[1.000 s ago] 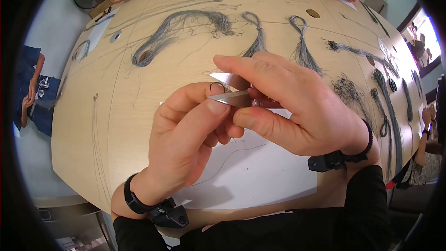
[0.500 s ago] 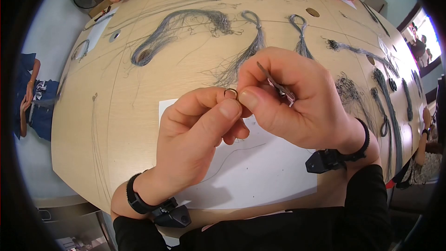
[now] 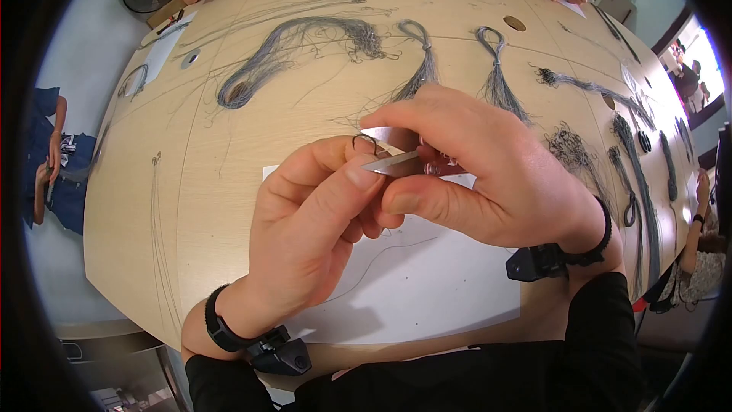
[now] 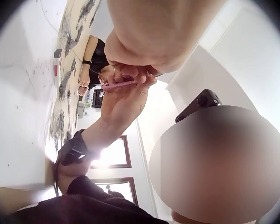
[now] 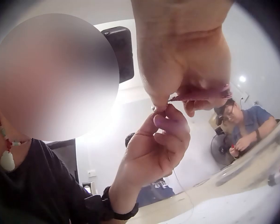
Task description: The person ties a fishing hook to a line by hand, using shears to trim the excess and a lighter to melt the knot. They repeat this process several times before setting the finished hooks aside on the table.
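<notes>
Hook [image 3: 364, 136] beside scissor blades [image 3: 396, 164], strand bundles [image 3: 293, 27] beyond

head: above, facing forward-down | left wrist: close, underneath, sideways | right wrist: close, underneath | all share: fingers [image 3: 404, 114]

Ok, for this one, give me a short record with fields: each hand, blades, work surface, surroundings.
left hand: pinches a small, dark, curved hook
right hand: holds a small cutter with silver blades and pinkish handles
blades: parted, close to the hook
work surface: white paper sheet with a thin grey thread, on a pale wooden table
surroundings: bundles of grey strands on the table
</notes>
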{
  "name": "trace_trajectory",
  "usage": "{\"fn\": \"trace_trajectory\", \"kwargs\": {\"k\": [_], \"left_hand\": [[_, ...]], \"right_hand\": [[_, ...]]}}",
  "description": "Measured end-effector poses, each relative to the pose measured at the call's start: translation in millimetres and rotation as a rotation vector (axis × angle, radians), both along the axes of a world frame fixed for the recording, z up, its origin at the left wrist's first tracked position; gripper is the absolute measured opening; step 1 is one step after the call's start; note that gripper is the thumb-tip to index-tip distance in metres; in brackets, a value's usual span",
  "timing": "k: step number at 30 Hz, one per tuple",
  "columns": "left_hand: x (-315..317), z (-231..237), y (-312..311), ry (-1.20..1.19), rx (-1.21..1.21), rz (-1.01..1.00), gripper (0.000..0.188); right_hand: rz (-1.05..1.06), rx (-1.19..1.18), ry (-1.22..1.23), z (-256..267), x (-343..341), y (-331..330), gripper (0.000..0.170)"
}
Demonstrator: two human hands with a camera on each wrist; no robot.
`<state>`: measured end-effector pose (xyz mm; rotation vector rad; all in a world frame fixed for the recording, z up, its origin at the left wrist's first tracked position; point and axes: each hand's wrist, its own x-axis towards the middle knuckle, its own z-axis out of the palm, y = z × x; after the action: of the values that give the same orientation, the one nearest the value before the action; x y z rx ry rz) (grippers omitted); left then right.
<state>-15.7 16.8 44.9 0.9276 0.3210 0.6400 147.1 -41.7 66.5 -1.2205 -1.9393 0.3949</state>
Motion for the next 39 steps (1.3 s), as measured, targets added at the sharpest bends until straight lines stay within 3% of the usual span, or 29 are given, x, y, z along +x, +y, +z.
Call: {"fn": "trace_trajectory", "kwargs": {"k": [11,21,39], "left_hand": [[0.5,-3.9,0.2,-0.016,0.035,0.001,0.016],[0.4,-1.6,-0.5,-0.003,-0.017,0.040,0.015],[0.6,-2.2,0.5,0.035,0.090,0.044,0.012]], "right_hand": [[-0.039,0.140,-0.071,-3.7,-3.0,1.1,0.037],[-0.084,0.150,-0.113,-2.1,-3.7,0.3,0.040],[-0.096,0.110,-0.102,-0.8,-5.1,-2.0,0.032]]}}
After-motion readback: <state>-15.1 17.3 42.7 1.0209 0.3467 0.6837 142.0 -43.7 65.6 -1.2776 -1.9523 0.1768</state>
